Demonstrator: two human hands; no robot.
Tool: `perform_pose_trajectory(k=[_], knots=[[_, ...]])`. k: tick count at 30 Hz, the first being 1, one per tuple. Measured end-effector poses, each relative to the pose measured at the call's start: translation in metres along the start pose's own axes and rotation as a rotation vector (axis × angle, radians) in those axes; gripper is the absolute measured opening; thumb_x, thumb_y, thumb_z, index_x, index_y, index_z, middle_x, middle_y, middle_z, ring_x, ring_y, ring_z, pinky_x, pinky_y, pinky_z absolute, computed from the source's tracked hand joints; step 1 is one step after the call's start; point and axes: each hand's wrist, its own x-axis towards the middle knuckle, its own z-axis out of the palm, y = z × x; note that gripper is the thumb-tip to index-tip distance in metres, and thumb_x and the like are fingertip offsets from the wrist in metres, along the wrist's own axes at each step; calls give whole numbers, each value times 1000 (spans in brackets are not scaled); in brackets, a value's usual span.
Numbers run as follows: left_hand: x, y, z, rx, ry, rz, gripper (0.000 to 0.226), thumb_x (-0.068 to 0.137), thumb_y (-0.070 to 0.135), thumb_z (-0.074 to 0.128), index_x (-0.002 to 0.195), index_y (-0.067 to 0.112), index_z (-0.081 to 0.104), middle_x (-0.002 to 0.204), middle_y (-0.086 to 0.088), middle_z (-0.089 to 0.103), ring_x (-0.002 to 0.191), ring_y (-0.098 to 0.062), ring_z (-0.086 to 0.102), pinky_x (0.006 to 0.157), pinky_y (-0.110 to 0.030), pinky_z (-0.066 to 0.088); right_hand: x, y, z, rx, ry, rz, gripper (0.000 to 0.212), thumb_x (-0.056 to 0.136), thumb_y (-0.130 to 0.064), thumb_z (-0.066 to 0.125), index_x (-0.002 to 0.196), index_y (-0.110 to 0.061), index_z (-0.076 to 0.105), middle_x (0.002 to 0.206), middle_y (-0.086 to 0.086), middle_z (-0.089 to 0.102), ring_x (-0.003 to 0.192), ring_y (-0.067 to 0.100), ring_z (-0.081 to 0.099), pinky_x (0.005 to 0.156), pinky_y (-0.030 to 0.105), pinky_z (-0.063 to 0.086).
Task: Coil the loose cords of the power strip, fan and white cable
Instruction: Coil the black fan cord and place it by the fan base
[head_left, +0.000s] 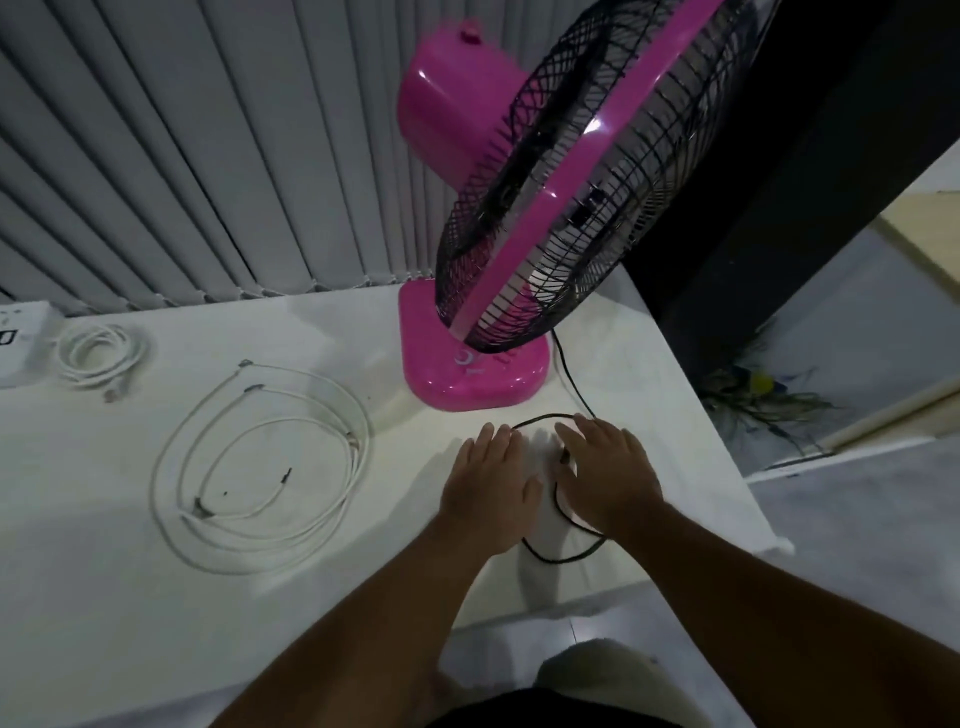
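Observation:
A pink fan (475, 374) with a black wire cage stands at the back of the white table (104, 597). Its thin black cord (569, 376) runs from the base's right side toward me and lies in a loose loop under my hands. My left hand (491, 486) and my right hand (608, 475) rest flat on that loop, fingers spread and palms down, neither closed around it. A long white cable (260, 467) lies in a wide loose coil at centre left. The white power strip (21, 338) sits at the far left edge, its white cord (96, 356) in a small tight coil beside it.
Grey vertical blinds (182, 156) hang behind the table. A dark panel (779, 182) stands right of the fan. The table's right edge runs diagonally past my right hand, with pale floor and a dark patterned object (763, 395) beyond it.

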Motion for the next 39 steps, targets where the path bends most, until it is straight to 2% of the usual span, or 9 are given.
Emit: perform_pose_trajectory(k=[6,12,15,19,22,27,31,34,39], knots=[[11,12,20,-1,-22,-33,67,102,42,33,158,9,17,167,-12,17,155,-28,7,124,-43,5,17,23,10,-57,-82,-134,58,95,-32,50,152,-31,38,164,0,28,151,22,22,123,44,15],[22,41,44,12,-31,-160,66,104,43,29,158,8,17,167,-13,15,155,-28,5,125,-40,0,39,55,15,-221,-106,-533,47,92,-25,51,139,-28,55,157,-3,41,146,24,34,120,42,20],[26,67,61,-20,-1,-238,65,103,45,28,157,9,24,165,-12,24,154,-28,12,123,-40,4,48,69,14,-210,-105,-640,41,89,-23,54,129,-28,62,142,-1,56,134,27,47,112,43,30],[34,94,78,-76,29,-374,67,100,46,34,156,10,26,163,-11,27,154,-27,15,124,-40,11,57,80,10,-178,-31,-685,20,81,-19,66,100,-22,72,104,2,71,103,30,64,85,38,46],[38,104,84,-195,26,-453,72,97,45,40,157,11,21,165,-10,22,154,-26,13,125,-41,11,61,91,12,-85,-37,-623,17,88,-20,60,103,-21,66,104,1,68,102,27,63,79,35,46],[47,106,75,-514,253,-591,60,98,27,53,153,12,34,152,-7,47,140,-23,44,116,-35,33,63,106,7,312,-49,-341,8,91,-31,58,97,-25,59,89,-3,67,84,23,64,65,32,50],[53,95,60,-797,334,-706,25,101,21,48,122,18,61,107,-1,73,98,-18,68,85,-26,49,60,108,4,613,-87,-129,18,91,-24,62,109,-26,58,98,-3,70,90,22,66,78,37,55],[56,93,52,-1081,387,-764,17,102,27,51,99,15,63,73,4,74,72,-8,71,70,-28,52,60,107,-1,808,-163,-37,36,92,-12,63,126,-22,61,109,1,68,101,23,65,92,36,53],[47,93,49,-1400,333,-759,20,102,28,52,107,11,62,69,7,73,73,-9,71,73,-30,60,55,100,-12,1187,-285,282,6,94,-18,61,98,-21,64,77,4,67,63,20,65,62,39,58]])
